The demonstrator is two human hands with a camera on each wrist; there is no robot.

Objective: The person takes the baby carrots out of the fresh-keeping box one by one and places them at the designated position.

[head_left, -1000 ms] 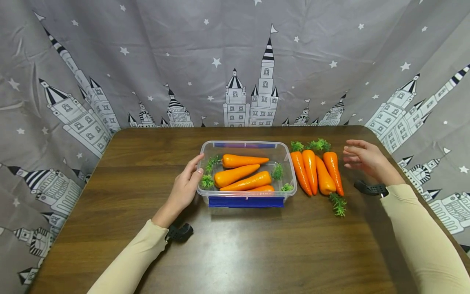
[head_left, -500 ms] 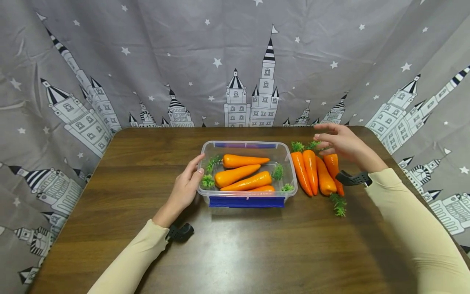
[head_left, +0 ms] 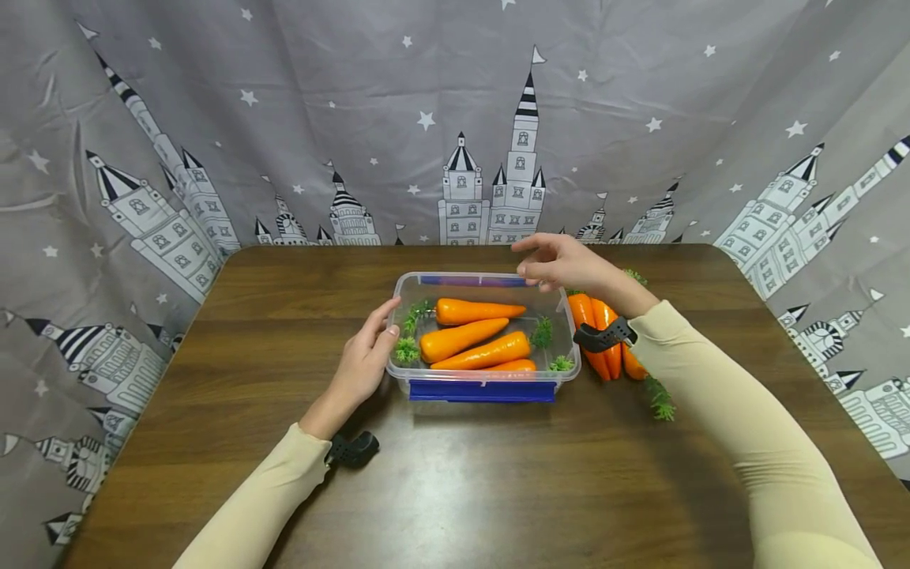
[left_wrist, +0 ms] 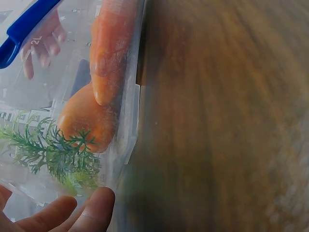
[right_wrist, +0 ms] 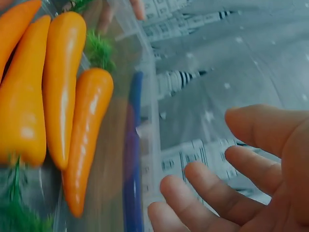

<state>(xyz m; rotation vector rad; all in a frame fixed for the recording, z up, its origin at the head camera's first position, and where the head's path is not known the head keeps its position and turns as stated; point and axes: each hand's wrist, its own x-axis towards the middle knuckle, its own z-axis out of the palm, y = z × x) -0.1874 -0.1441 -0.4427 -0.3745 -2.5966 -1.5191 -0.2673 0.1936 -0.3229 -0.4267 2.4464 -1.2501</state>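
A clear plastic container (head_left: 483, 393) with blue clips holds several orange carrots (head_left: 482, 350) with green tops. My left hand (head_left: 361, 356) rests against its left wall, fingers fairly straight. In the left wrist view, the left fingertips (left_wrist: 96, 208) touch the clear wall beside a feathery green top (left_wrist: 58, 150). Above the container's back right rim hovers my right hand (head_left: 565, 265), holding nothing. Its spread fingers (right_wrist: 207, 186) show beside the container in the right wrist view. More carrots (head_left: 604, 312) lie on the table right of the container, partly hidden by my right wrist.
The brown wooden table (head_left: 441, 482) carries the container near its back edge. Behind it hangs a grey curtain (head_left: 355, 79) printed with castles and stars. A black strap (head_left: 604, 336) is on my right wrist, another strap (head_left: 353, 450) on my left.
My right hand has moved left, from beside the loose carrots to above the container's back right rim. My left hand has stayed against the container. No carrot has visibly moved.
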